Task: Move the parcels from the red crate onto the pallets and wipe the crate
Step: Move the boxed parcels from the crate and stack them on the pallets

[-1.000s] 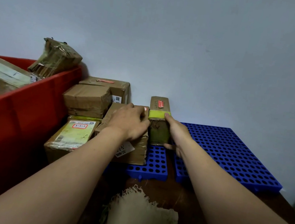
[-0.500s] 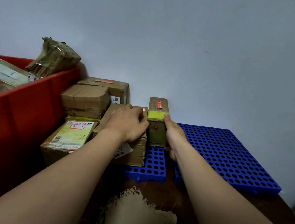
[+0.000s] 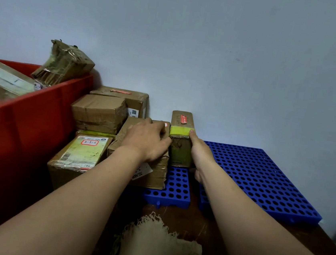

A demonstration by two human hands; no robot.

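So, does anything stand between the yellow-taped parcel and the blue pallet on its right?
Nothing visible. Only the right hand, holding the yellow-taped parcel, is on that side; the right blue pallet shows no parcels.

You can read only a handwritten number, roughly "3-3-2", on the red-framed sticker (image 3: 89,142) of the green-labelled parcel (image 3: 75,158). The rear box (image 3: 122,94) carries a QR code (image 3: 134,112), and the narrow parcel (image 3: 180,116) a red tag (image 3: 184,120), both too small to read.
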